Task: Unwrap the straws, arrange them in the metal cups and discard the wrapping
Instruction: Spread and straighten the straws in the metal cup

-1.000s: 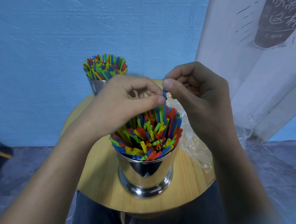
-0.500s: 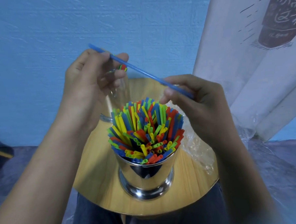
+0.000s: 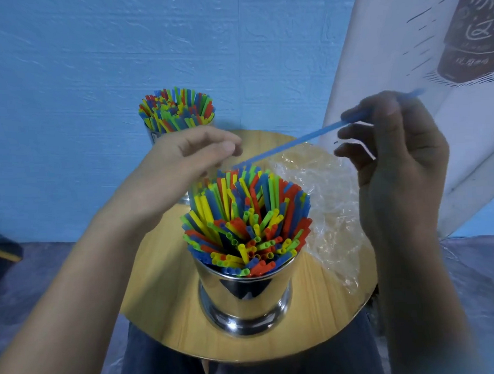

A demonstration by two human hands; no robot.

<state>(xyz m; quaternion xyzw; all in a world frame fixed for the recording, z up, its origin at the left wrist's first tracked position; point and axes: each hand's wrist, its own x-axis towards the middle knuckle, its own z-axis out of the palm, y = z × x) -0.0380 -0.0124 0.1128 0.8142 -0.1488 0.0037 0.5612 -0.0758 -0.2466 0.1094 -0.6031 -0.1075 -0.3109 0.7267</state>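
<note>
My right hand (image 3: 396, 164) pinches a blue straw (image 3: 295, 141) near its upper end, up at the right. The straw slants down to the left, and its lower tip sits just under my left hand's fingertips, above the near metal cup (image 3: 246, 298). That cup is packed with upright coloured straws (image 3: 247, 224). My left hand (image 3: 176, 173) hovers over the cup's far rim with thumb and forefinger pinched together, apparently on a thin clear wrapper sleeve that hangs below it. A second metal cup (image 3: 152, 136), also full of straws (image 3: 176, 109), stands behind my left hand.
Both cups stand on a small round wooden table (image 3: 166, 305) over my lap. Crumpled clear plastic wrapping (image 3: 332, 199) lies on the table's right side. A white printed banner (image 3: 405, 64) leans at the right, and a blue wall is close behind.
The blue straw was lifted out between both hands. My right hand has since carried it up and to the right, while my left hand dropped down over the near cup.
</note>
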